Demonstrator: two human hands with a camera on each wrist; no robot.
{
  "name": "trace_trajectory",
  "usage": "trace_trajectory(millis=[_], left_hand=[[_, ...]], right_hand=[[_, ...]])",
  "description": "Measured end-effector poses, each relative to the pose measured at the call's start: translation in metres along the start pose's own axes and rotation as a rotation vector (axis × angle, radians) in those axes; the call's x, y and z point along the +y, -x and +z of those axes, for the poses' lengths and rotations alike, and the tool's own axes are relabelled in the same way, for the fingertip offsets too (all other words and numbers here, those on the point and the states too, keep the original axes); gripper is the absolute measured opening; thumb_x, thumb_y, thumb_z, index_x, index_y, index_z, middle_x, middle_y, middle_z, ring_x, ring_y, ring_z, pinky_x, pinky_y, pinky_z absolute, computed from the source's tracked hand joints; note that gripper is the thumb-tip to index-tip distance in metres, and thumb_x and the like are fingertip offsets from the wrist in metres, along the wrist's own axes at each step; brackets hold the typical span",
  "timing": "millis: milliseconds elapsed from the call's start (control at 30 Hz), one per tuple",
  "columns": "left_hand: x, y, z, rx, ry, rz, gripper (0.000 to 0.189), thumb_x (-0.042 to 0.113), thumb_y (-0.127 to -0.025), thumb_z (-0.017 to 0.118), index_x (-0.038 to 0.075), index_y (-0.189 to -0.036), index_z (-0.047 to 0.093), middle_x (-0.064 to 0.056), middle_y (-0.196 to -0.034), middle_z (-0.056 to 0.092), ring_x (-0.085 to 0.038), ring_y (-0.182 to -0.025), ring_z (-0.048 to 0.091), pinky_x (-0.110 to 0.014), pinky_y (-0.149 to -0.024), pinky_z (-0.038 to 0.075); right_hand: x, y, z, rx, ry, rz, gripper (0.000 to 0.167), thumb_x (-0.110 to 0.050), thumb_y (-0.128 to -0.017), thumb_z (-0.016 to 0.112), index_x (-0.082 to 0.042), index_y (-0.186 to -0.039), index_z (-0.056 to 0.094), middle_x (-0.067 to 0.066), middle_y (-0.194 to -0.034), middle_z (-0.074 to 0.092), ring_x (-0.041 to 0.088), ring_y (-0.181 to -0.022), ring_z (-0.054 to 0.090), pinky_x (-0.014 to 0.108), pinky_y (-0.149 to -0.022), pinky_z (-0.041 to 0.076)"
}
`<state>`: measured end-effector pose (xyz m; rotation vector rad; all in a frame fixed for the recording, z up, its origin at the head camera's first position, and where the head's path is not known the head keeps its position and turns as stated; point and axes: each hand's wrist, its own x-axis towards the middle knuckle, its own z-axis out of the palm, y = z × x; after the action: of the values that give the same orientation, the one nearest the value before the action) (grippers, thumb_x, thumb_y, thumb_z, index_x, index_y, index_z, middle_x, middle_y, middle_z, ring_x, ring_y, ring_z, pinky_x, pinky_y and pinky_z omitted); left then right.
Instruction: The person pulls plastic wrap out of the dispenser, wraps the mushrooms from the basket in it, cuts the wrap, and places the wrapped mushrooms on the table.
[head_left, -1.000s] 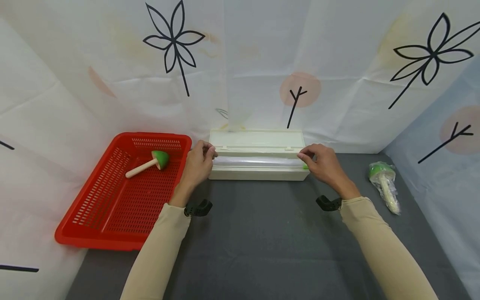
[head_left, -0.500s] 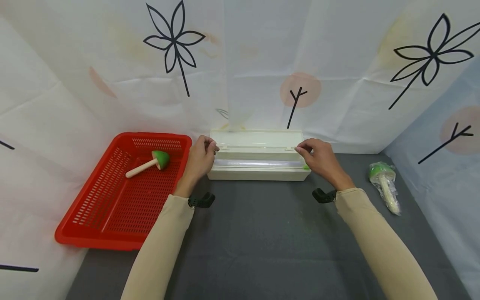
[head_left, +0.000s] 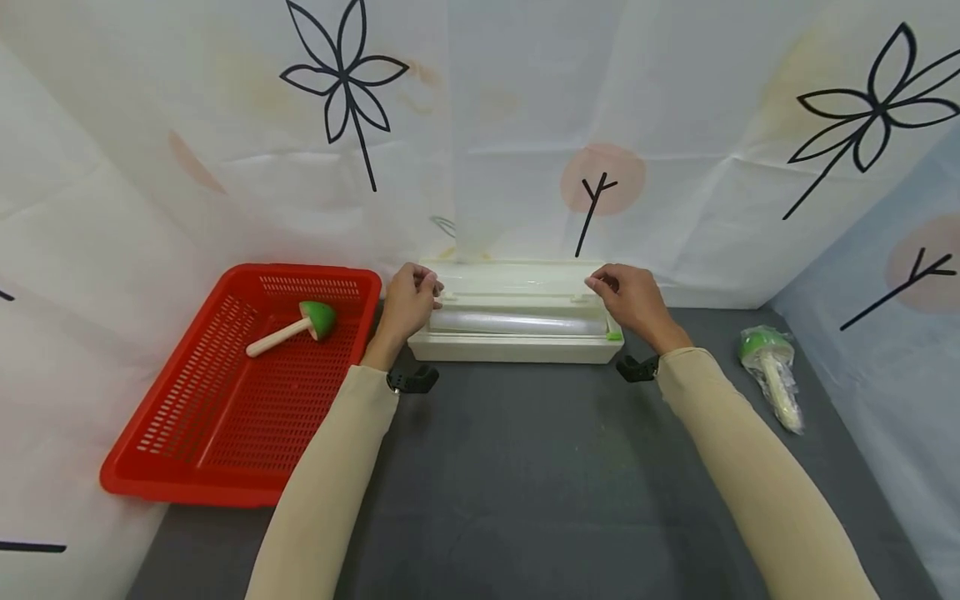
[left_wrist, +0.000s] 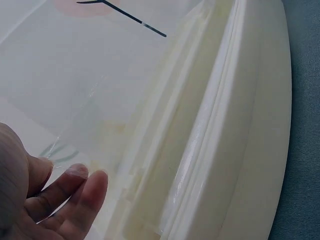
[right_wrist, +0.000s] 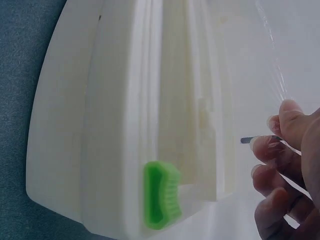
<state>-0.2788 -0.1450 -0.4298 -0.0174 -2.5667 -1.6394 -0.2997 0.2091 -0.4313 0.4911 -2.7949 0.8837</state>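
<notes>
A cream cling film dispenser stands by the back wall with its lid raised. Its film roll lies inside, and a green slider sits at the right end of the front edge. My left hand pinches one corner of the clear cling film between thumb and fingers, above the box's left end. At the other end, my right hand pinches the opposite corner. The sheet's free edge stretches between both hands as a thin shiny line; the rest is nearly invisible.
To the left, a red plastic basket holds a green-capped toy mushroom with a pale stem. A similar mushroom wrapped in clear film lies on the grey table at right. A patterned white cloth hangs close behind the dispenser.
Both hands have risen and moved back from the dispenser's front opening to its lid, drawing cling film out. They have come slightly closer together. The mushrooms and basket stay put.
</notes>
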Motion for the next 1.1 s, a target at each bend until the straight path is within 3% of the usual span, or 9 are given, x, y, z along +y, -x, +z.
trace_trajectory(millis=[133, 267, 433, 633, 733, 867, 933, 1100], left_hand=[[-0.001, -0.001, 0.003, 0.003, 0.039, -0.014, 0.021, 0.010, -0.108, 0.047, -0.007, -0.120, 0.052, -0.023, -0.109, 0.064, -0.035, -0.090, 0.072, -0.041, -0.084, 0.058], [0.001, -0.002, 0.003, 0.020, 0.082, -0.008, 0.020, 0.008, -0.107, 0.048, -0.009, -0.118, 0.053, -0.024, -0.109, 0.063, -0.037, -0.095, 0.071, -0.042, -0.087, 0.057], [0.000, -0.003, 0.000, 0.046, 0.055, 0.024, 0.023, 0.010, -0.107, 0.051, -0.009, -0.117, 0.055, -0.024, -0.107, 0.066, -0.035, -0.098, 0.070, -0.042, -0.089, 0.056], [-0.007, -0.001, -0.003, 0.005, -0.088, 0.111, 0.031, 0.011, -0.098, 0.068, -0.007, -0.122, 0.062, -0.019, -0.103, 0.064, -0.032, -0.100, 0.067, -0.042, -0.092, 0.053], [-0.009, -0.002, -0.002, 0.026, -0.144, 0.176, 0.023, 0.003, -0.094, 0.070, -0.007, -0.114, 0.069, -0.021, -0.099, 0.065, -0.033, -0.094, 0.067, -0.042, -0.090, 0.054], [-0.007, -0.005, -0.001, 0.120, -0.170, 0.240, 0.010, 0.001, -0.094, 0.069, -0.005, -0.100, 0.075, -0.020, -0.094, 0.069, -0.033, -0.087, 0.065, -0.044, -0.083, 0.053], [-0.005, -0.007, 0.000, 0.148, -0.167, 0.239, 0.009, 0.003, -0.094, 0.070, -0.003, -0.098, 0.075, -0.019, -0.093, 0.071, -0.032, -0.086, 0.066, -0.044, -0.083, 0.053], [-0.003, -0.011, 0.000, 0.176, -0.172, 0.211, 0.010, 0.006, -0.094, 0.072, -0.002, -0.099, 0.076, -0.018, -0.095, 0.072, -0.030, -0.086, 0.068, -0.042, -0.082, 0.054]], right_hand=[[0.002, -0.002, 0.003, 0.006, -0.019, 0.027, 0.028, -0.024, -0.104, 0.061, -0.001, -0.114, 0.072, 0.016, -0.088, 0.070, 0.026, -0.065, 0.063, 0.042, -0.060, 0.048], [0.002, -0.005, 0.003, -0.002, -0.151, 0.088, 0.028, -0.022, -0.102, 0.064, 0.003, -0.111, 0.072, 0.018, -0.084, 0.070, 0.024, -0.059, 0.068, 0.038, -0.057, 0.055], [0.006, -0.005, -0.001, -0.054, -0.189, 0.113, 0.031, -0.027, -0.099, 0.069, 0.003, -0.104, 0.074, 0.017, -0.084, 0.073, 0.028, -0.073, 0.073, 0.041, -0.068, 0.058], [0.013, -0.004, -0.007, -0.144, -0.176, 0.102, 0.040, -0.027, -0.091, 0.079, 0.003, -0.115, 0.071, 0.020, -0.103, 0.070, 0.035, -0.095, 0.068, 0.051, -0.084, 0.053], [0.014, -0.005, -0.006, -0.109, -0.148, 0.059, 0.031, -0.017, -0.092, 0.077, 0.005, -0.114, 0.071, 0.021, -0.104, 0.068, 0.036, -0.095, 0.066, 0.051, -0.084, 0.053], [0.011, -0.007, -0.004, 0.014, -0.080, -0.003, 0.014, -0.008, -0.097, 0.069, 0.004, -0.105, 0.071, 0.020, -0.099, 0.067, 0.035, -0.088, 0.066, 0.049, -0.077, 0.052], [0.009, -0.008, -0.003, 0.056, -0.067, -0.004, 0.012, -0.007, -0.098, 0.068, 0.003, -0.103, 0.071, 0.020, -0.097, 0.065, 0.034, -0.087, 0.065, 0.049, -0.076, 0.052], [0.008, -0.009, -0.004, 0.070, -0.071, 0.021, 0.012, -0.007, -0.099, 0.066, 0.003, -0.104, 0.070, 0.020, -0.098, 0.065, 0.033, -0.087, 0.065, 0.048, -0.077, 0.051]])
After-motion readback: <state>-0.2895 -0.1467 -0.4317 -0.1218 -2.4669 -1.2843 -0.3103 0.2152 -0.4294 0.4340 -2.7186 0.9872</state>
